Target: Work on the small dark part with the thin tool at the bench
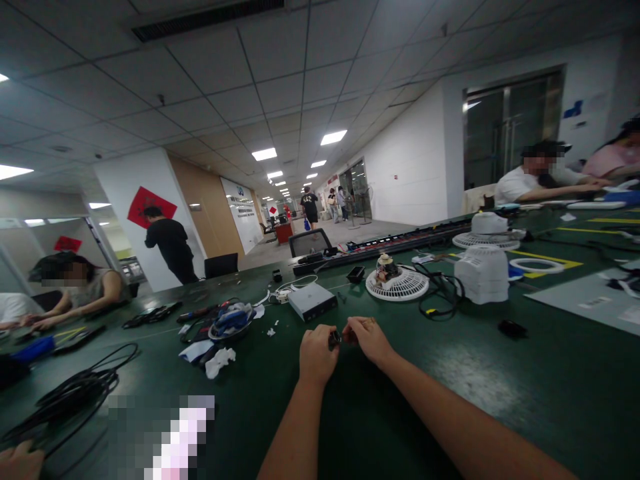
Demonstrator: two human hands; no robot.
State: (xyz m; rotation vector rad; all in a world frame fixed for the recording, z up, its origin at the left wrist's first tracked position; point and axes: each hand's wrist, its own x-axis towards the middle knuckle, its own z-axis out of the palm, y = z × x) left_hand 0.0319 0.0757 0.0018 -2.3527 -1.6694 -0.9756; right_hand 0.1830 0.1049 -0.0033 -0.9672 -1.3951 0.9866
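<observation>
Above the near green table (500, 387), left hand (316, 353) and right hand (369, 337) pinch a small dark part (336, 339) between their fingertips, both clamped on it.

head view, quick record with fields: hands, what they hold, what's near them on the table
left hand: pinches small dark part
right hand: pinches the same part
surface: green table
behind hands: grey box, white fan grille
left of hands: crumpled white tissue, black cables
far left: seated person
</observation>
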